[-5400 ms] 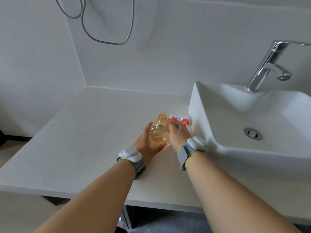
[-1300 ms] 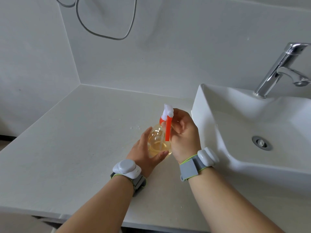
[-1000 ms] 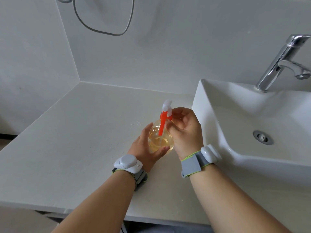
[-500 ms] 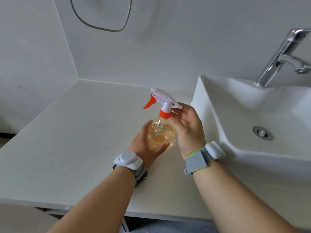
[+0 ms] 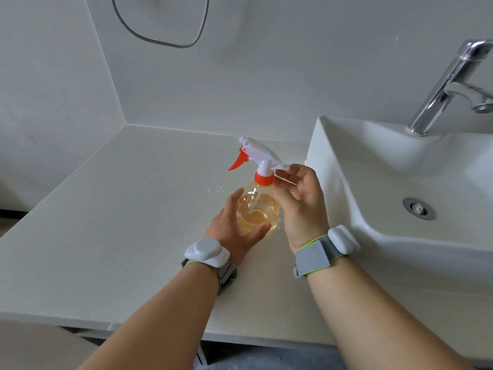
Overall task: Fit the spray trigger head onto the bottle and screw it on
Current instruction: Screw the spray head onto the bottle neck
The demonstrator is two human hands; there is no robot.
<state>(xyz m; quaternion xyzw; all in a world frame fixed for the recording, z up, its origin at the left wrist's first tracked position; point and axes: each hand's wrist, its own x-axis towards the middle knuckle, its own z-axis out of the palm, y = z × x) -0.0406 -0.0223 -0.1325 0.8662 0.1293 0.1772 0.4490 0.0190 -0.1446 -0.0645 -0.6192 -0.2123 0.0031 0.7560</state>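
A small clear bottle (image 5: 256, 212) with amber liquid stands upright on the white counter (image 5: 120, 222). My left hand (image 5: 232, 231) wraps its lower body from the left. The white spray trigger head (image 5: 262, 156), with an orange lever and orange collar (image 5: 264, 179), sits upright on the bottle's neck, nozzle pointing left and away. My right hand (image 5: 300, 201) is to the right of the neck, fingertips touching the rear of the head and the collar, fingers loosely curled.
A white basin (image 5: 333, 166) rises right beside my right hand, with a chrome tap (image 5: 448, 84) behind it. Walls close the counter at the back and left. A grey cable (image 5: 160, 41) loops on the wall. The counter's front edge runs below my wrists.
The head went from lying beside the basin to standing on the bottle's neck. In the last half second the right fingers shifted slightly on the collar; the head barely moved.
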